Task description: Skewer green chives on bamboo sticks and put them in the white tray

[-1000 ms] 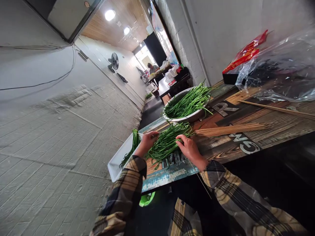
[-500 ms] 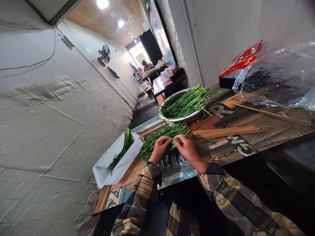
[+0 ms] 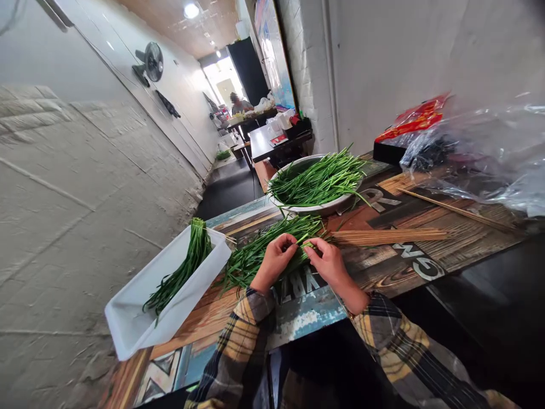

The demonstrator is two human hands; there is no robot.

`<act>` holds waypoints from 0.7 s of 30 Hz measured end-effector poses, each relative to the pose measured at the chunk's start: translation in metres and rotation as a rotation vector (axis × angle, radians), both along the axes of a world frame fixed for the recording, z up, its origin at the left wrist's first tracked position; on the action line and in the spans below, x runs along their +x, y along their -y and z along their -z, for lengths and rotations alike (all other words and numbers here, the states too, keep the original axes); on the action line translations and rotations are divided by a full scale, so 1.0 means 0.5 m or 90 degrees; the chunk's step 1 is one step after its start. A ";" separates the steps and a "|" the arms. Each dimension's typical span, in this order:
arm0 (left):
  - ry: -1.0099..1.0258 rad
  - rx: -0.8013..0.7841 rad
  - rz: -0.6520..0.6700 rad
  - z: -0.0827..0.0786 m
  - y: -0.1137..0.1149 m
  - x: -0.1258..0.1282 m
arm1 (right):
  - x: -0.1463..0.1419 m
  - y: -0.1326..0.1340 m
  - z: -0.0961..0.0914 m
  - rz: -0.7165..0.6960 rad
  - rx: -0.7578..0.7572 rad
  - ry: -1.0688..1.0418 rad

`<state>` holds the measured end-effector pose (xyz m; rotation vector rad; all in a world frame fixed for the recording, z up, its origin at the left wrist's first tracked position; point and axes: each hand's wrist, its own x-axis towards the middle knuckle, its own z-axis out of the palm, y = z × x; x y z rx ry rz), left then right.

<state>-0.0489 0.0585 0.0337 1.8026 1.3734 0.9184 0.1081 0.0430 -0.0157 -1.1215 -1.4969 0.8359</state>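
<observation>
A loose pile of green chives [image 3: 259,253] lies on the printed wooden table [image 3: 383,267] in front of me. My left hand [image 3: 275,262] rests on the pile with its fingers pinched round a few stalks. My right hand [image 3: 328,262] meets it from the right, fingers also closed on the same stalks. A row of bamboo skewers [image 3: 387,236] lies just right of my hands. A white tray [image 3: 140,318] at the left holds a bundle of chives [image 3: 183,270]. Behind the pile stands a metal bowl [image 3: 317,205] full of more chives.
Clear plastic bags [image 3: 481,153] and a red-topped black box [image 3: 404,130] sit at the back right by the wall. A single long skewer [image 3: 455,209] lies near them. More tables and a person stand far down the aisle [image 3: 238,105]. A fan [image 3: 150,59] hangs on the left wall.
My left hand moved from the pile's left end to its middle, meeting my right hand on a few stalks. The camera swung left, bringing the whole white tray into view.
</observation>
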 end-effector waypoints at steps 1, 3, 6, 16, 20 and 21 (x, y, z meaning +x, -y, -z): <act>0.001 0.004 0.007 0.000 -0.002 -0.001 | 0.000 0.000 -0.001 -0.001 -0.004 -0.009; 0.006 0.013 0.022 0.000 -0.005 -0.002 | 0.000 -0.001 -0.002 0.002 -0.012 -0.020; 0.020 0.026 0.036 0.003 -0.010 -0.003 | -0.001 -0.002 -0.001 0.008 -0.023 -0.026; 0.006 0.130 0.010 0.026 -0.002 0.002 | 0.003 0.007 -0.003 0.020 -0.062 -0.030; 0.044 0.128 0.026 0.025 0.001 0.003 | 0.006 0.007 0.003 0.005 -0.077 -0.053; 0.050 0.130 0.028 0.023 0.002 0.003 | 0.007 0.007 0.004 0.000 -0.079 -0.060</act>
